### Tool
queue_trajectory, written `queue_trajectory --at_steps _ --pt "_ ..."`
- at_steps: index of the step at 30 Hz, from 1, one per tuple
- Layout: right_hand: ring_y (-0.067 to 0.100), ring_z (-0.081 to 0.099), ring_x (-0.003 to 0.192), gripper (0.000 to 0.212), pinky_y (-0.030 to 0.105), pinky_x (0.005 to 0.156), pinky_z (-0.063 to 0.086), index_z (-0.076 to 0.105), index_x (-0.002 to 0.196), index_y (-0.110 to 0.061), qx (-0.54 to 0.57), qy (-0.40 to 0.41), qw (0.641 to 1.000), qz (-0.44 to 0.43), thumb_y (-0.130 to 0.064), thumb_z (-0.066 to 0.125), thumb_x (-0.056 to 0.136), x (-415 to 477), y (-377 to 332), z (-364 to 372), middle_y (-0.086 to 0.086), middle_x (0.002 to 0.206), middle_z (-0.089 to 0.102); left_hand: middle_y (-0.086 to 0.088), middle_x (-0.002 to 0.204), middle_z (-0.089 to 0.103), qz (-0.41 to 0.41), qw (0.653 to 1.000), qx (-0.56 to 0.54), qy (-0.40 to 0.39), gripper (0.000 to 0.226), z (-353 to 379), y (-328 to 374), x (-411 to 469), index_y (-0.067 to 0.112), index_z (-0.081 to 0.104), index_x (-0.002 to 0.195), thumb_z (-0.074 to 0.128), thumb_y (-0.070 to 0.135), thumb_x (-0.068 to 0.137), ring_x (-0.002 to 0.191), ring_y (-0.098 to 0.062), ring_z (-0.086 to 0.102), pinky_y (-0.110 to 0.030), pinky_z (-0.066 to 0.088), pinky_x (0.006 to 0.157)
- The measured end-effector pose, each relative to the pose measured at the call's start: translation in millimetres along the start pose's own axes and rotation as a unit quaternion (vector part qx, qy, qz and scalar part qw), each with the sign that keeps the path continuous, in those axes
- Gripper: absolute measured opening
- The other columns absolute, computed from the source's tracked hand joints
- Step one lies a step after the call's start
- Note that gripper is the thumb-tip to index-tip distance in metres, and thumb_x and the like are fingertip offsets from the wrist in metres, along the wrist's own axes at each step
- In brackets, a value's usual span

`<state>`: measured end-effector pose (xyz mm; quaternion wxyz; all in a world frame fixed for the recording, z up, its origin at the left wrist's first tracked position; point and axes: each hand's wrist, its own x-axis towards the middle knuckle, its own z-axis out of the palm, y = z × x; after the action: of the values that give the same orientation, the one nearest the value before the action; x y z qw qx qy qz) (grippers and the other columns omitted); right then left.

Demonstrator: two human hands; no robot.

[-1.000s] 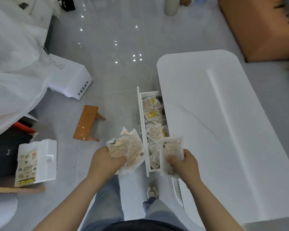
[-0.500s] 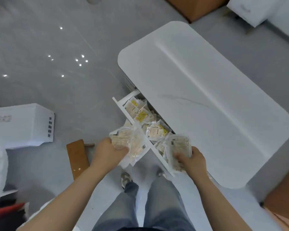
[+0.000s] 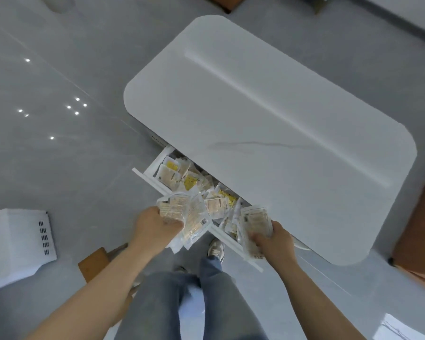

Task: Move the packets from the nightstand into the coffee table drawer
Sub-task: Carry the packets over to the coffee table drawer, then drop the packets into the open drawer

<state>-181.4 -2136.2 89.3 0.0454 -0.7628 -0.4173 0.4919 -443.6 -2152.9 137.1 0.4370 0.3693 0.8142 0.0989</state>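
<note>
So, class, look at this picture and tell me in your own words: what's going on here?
Someone stands at a white coffee table whose drawer is pulled open, with loose packets piled inside. The left hand grips a bunch of packets above the drawer's front edge. The right hand holds a stack of packets over the drawer's near end. Neither handful has been let go yet.

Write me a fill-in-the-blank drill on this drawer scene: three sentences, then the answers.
The pull-out drawer of the white coffee table is ____. The left hand and right hand each grip clear plastic ____. Several packets lying in the drawer show ____ print.
Missing words: open; packets; yellow.
</note>
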Motion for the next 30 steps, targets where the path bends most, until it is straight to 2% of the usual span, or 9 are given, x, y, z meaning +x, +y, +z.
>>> queue_trajectory --at_steps 2,6,9,11,15,19,22,25,30 --pt "0.02 0.061 0.084 0.037 0.019 0.053 0.042 0.057 0.117 -0.018 0.0 -0.002 1.0 0.007 -0.016 0.064 0.08 13.9 2.6 6.9 0.001 0.1 0.065 -0.004 0.066 0.068 -0.003 1.0 0.005 -0.011 0.004 6.9 0.8 21.3 0.011 0.068 0.072 0.069 0.015 0.075 0.059 -0.017 0.063 -0.024 0.045 0.05" --pt "0.021 0.059 0.079 0.035 0.022 0.053 0.04 0.054 0.115 -0.012 -0.013 0.003 0.999 0.047 -0.016 0.063 0.082 40.9 6.2 26.0 0.003 0.094 0.062 0.002 0.059 0.062 -0.006 0.999 0.033 -0.042 0.005 23.8 -4.1 69.7 0.014 0.066 0.07 0.067 0.017 0.075 0.05 -0.01 0.054 -0.018 0.036 0.042" --pt "0.024 0.06 0.086 0.036 0.028 0.067 0.048 0.054 0.117 -0.013 -0.036 0.009 0.998 0.059 -0.019 0.063 0.083 62.2 11.0 50.3 0.006 0.1 0.064 0.006 0.063 0.061 0.017 0.995 0.077 -0.057 0.005 35.2 -12.7 108.5 0.018 0.065 0.073 0.068 0.022 0.076 0.055 -0.009 0.056 -0.017 0.036 0.044" --pt "0.025 0.06 0.085 0.031 0.033 0.071 0.051 0.054 0.112 -0.013 -0.045 0.015 0.997 0.068 -0.019 0.062 0.083 78.9 14.8 69.5 0.006 0.097 0.063 0.006 0.064 0.059 0.029 0.993 0.091 -0.068 0.009 41.9 -19.9 134.5 0.017 0.062 0.073 0.068 0.022 0.076 0.056 -0.009 0.056 -0.015 0.034 0.043" --pt "0.023 0.058 0.078 0.024 0.028 0.061 0.045 0.052 0.106 -0.013 -0.092 0.008 0.993 0.074 -0.021 0.058 0.084 113.2 17.9 103.3 0.002 0.083 0.058 0.002 0.074 0.061 0.048 0.99 0.102 -0.085 0.011 59.1 -33.8 178.3 0.016 0.065 0.083 0.069 0.022 0.075 0.069 -0.017 0.059 -0.017 0.036 0.046" --pt "0.022 0.057 0.073 0.019 0.028 0.061 0.044 0.055 0.103 -0.014 -0.117 0.016 0.99 0.073 -0.02 0.054 0.085 151.6 30.1 134.4 -0.005 0.074 0.053 0.001 0.083 0.066 0.053 0.988 0.106 -0.103 0.016 88.4 -55.1 212.9 0.018 0.066 0.088 0.069 0.024 0.074 0.077 -0.018 0.063 -0.018 0.04 0.048" --pt "0.021 0.057 0.072 0.017 0.029 0.061 0.046 0.055 0.101 -0.015 -0.131 0.012 0.988 0.081 -0.022 0.05 0.087 181.0 39.9 155.0 -0.002 0.077 0.057 0.0 0.084 0.066 0.064 0.985 0.114 -0.114 0.016 109.4 -68.5 239.3 0.019 0.066 0.09 0.069 0.023 0.075 0.079 -0.02 0.065 -0.019 0.043 0.05" --pt "0.02 0.055 0.067 0.016 0.027 0.053 0.041 0.056 0.101 -0.013 -0.126 0.007 0.989 0.081 -0.022 0.05 0.089 207.9 46.6 172.0 0.0 0.077 0.057 0.001 0.085 0.067 0.073 0.985 0.107 -0.114 0.016 124.2 -79.5 262.9 0.021 0.065 0.09 0.07 0.023 0.075 0.08 -0.019 0.065 -0.018 0.043 0.05" --pt "0.028 0.061 0.083 0.026 0.032 0.064 0.049 0.056 0.112 -0.011 -0.123 -0.014 0.99 0.062 -0.026 0.055 0.09 248.5 45.6 197.8 0.009 0.094 0.064 -0.001 0.078 0.064 0.08 0.986 0.115 -0.094 0.015 140.7 -89.5 304.3 0.016 0.065 0.088 0.071 0.022 0.075 0.074 -0.02 0.064 -0.02 0.043 0.047"
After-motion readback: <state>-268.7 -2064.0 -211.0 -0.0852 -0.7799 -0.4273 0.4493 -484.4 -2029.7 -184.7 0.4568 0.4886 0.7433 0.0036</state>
